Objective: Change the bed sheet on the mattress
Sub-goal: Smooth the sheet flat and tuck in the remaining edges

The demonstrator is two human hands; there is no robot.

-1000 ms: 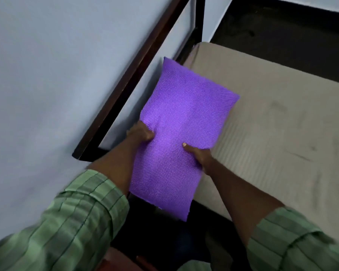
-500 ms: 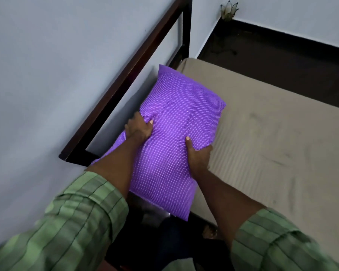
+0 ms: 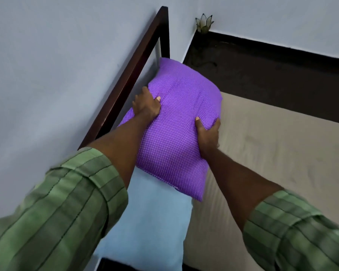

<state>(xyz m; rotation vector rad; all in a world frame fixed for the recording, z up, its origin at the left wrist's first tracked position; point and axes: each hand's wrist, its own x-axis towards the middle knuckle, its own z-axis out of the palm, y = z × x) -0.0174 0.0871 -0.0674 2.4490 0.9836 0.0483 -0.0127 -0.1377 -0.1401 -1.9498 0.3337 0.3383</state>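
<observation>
We find both our left hand (image 3: 146,108) and right hand (image 3: 207,133) gripping the purple dotted pillow (image 3: 176,133), fingers curled into its sides, apparently to keep the bare mattress (image 3: 272,163) free for sheeting.

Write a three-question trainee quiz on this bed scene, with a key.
1. True or false: both hands grip the purple pillow.
2. Which colour is the cloth lying under the pillow's near end? A) red B) light blue C) black
3. Fill in: the mattress is ____, with no sheet on it.

Key:
1. True: the left hand and right hand each hold a side.
2. B: the light blue cloth.
3. Bare.
</observation>
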